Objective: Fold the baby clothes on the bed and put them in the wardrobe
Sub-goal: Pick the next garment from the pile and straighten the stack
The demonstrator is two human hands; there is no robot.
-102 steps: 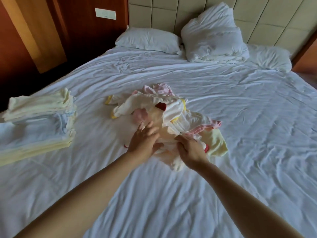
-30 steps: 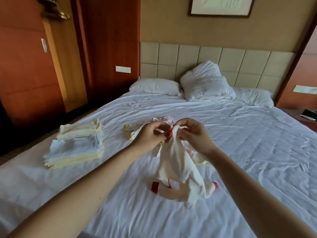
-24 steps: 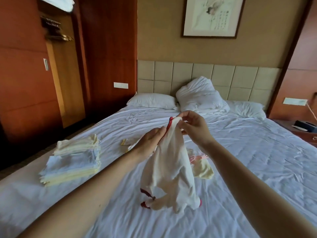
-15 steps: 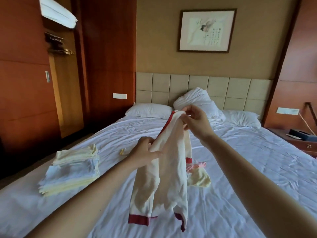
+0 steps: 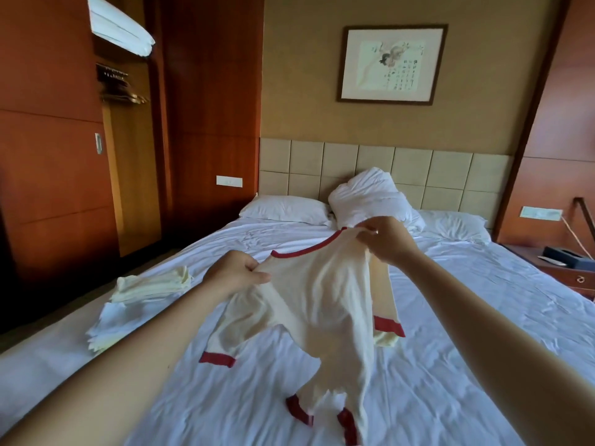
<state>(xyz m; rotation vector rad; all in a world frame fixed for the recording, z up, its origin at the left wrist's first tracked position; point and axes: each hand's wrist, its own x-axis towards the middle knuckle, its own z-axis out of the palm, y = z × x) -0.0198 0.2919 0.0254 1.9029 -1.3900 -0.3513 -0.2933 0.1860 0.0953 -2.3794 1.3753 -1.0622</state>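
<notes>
- Both hands are pinching the red-trimmed romper (image 5: 322, 300) at its shoulders: left hand (image 5: 236, 273) nearer, lower; right hand (image 5: 388, 241) farther, higher.
- Its long axis is hanging toward the bed (image 5: 483, 317), legs nearest the person.

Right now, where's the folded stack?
The folded stack lies on the bed near its left edge in the head view, left of the left hand.

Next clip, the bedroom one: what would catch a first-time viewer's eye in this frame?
First, the cream baby suit with red trim, held up spread over the middle of the white bed; the left hand pinches one shoulder and the right hand the other. Next come the stack of folded clothes near the bed's left edge and the framed picture on the wall above the headboard.
</notes>
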